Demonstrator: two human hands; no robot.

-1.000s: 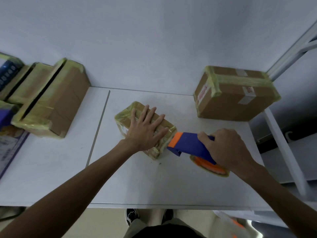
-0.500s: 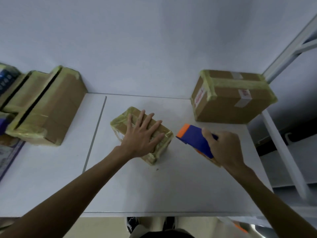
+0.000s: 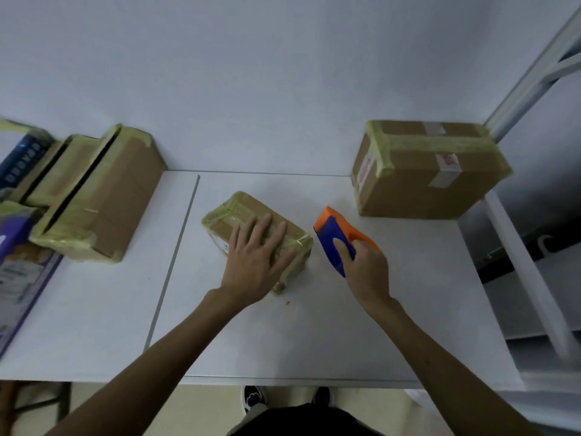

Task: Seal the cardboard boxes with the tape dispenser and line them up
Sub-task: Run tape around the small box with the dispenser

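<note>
Sealing looks done on the small box (image 3: 248,209) mid-tabletop, pressed under my spread left hand (image 3: 254,262); my right hand (image 3: 366,270) grips the tape dispenser (image 3: 333,239) beside it. Lining up remains, I judge.

**Materials and surface finishes on the packing table**

Centre: small cardboard box (image 3: 248,212), matt brown board wrapped in translucent yellowish tape, the film wrinkled and faintly shiny. Just right of it: tape dispenser (image 3: 336,243), smooth moulded plastic in blue and orange with a slight sheen. Upper right: large cardboard box (image 3: 421,190), matt brown board with edges banded in the same yellowish tape and white paper labels (image 3: 448,160). Left: row of cardboard boxes (image 3: 119,196), matt board with taped rims. Lower left edge: printed carton (image 3: 22,287), smooth coated surface. Table (image 3: 314,335): white, smooth, matt. Right edge: shelf frame (image 3: 534,73), pale painted metal.
</note>
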